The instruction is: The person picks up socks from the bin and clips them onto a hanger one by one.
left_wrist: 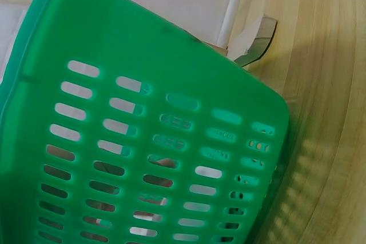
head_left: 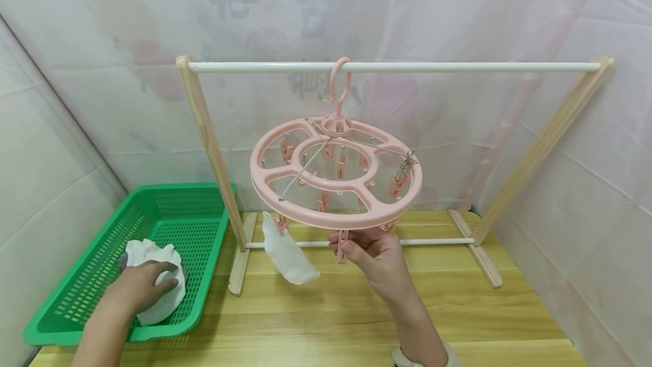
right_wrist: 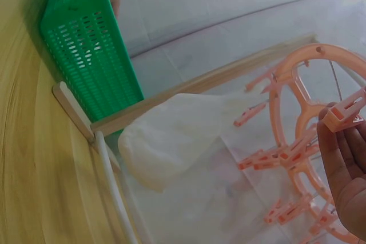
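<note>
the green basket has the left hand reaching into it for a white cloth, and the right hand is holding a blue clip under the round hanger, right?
Not quite: the clip is pink, not blue, as the head view shows. The rest holds: the left hand rests on a white cloth in the green basket, and the right hand holds the clip under the round hanger.

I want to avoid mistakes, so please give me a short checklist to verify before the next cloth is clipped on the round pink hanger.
1. Left hand grips a white cloth in the green basket: ok.
2. Right hand pinches a pink clip on the hanger's front rim: ok.
3. Clip jaws open wide enough: cannot tell.
4. Round pink hanger hooked over the white rail: ok.
5. Hung white cloth hangs clear of the pinched clip: ok.
</note>
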